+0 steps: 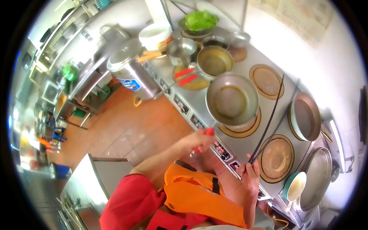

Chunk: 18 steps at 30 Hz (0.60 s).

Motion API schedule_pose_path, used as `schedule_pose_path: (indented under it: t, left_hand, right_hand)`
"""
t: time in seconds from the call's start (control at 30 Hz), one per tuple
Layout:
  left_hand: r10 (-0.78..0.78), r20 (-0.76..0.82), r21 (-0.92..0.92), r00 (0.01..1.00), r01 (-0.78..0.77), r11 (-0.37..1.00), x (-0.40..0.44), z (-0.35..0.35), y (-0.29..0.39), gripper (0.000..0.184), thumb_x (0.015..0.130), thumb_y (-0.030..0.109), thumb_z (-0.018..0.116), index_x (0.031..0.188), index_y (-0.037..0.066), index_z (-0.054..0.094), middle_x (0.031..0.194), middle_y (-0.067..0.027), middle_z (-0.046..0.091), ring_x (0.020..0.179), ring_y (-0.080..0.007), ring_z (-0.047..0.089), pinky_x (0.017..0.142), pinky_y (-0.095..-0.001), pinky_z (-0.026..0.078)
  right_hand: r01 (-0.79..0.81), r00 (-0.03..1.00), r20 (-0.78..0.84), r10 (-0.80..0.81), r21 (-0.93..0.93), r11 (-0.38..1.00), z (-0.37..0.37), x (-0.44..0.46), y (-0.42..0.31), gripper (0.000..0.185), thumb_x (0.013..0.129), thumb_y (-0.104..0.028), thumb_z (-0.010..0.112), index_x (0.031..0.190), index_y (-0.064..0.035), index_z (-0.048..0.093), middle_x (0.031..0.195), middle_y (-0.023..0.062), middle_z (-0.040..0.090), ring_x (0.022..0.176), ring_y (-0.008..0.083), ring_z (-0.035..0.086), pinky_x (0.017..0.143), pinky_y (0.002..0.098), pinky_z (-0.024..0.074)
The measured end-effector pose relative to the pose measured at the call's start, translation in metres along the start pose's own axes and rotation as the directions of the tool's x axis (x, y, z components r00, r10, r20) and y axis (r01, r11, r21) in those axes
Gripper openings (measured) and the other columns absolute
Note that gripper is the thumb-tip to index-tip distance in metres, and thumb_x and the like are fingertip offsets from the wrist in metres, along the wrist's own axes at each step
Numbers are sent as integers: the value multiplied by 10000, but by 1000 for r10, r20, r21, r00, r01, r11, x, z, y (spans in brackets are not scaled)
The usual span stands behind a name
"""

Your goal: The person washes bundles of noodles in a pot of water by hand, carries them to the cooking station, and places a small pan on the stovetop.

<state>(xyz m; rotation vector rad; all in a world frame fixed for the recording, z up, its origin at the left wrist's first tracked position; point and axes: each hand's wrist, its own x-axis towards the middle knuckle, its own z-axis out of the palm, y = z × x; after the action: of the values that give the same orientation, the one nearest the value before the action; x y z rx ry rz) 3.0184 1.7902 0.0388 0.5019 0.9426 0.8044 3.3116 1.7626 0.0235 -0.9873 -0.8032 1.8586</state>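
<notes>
My left hand is closed around the red handle of a metal frying pan. That pan is over a round burner plate, tilted a little, with a yellowish film on its bottom. I cannot tell whether it touches the plate. In my right hand is a pair of long dark chopsticks, pinched near one end. Their far tips spread over the stove top, right of the pan. Below them lies a brown-stained burner plate.
A smaller pan and a saucepan stand farther back, near a bowl of green lettuce. At left is a tall steel pot. Another pan, a small white-and-teal pan and a large oval tray are at right.
</notes>
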Motion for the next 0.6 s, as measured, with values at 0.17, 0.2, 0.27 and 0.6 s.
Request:
schedule_pose_path:
  t: [0.17,0.2,0.27,0.6]
  left_hand:
    - [63,33,90,997,-66,994,63,-107,93,275,885,186,604,704,124,407,517,28,376,403,-78,371,397,-248,299]
    - [62,56,111,996,-68,991,78,-125,112,279,886,186,604,702,128,402,523,30,374,408,-80,372,403,-252,297]
    - [46,82,124,996,-56,991,98,-157,134,286,887,187,603,699,137,394,535,35,369,418,-82,374,415,-259,295]
    - [2,252,-111,968,27,993,134,-205,177,204,912,265,602,825,126,481,635,25,450,490,-95,428,470,-263,357]
  right_hand:
    - [109,992,-64,-108,9,994,87,82,14,167,909,-16,418,1053,-36,499,777,54,483,608,111,416,546,240,356]
    - [136,982,-131,-133,9,991,109,94,18,146,914,-34,427,1034,-43,510,743,34,465,570,85,386,492,225,320]
    - [116,976,-195,-95,99,988,148,119,29,135,956,-95,436,1062,-55,510,695,4,431,507,57,328,449,206,282]
    - [23,963,-262,-61,-144,989,218,214,44,147,980,-180,442,1040,-69,517,636,-36,382,466,28,289,412,188,217]
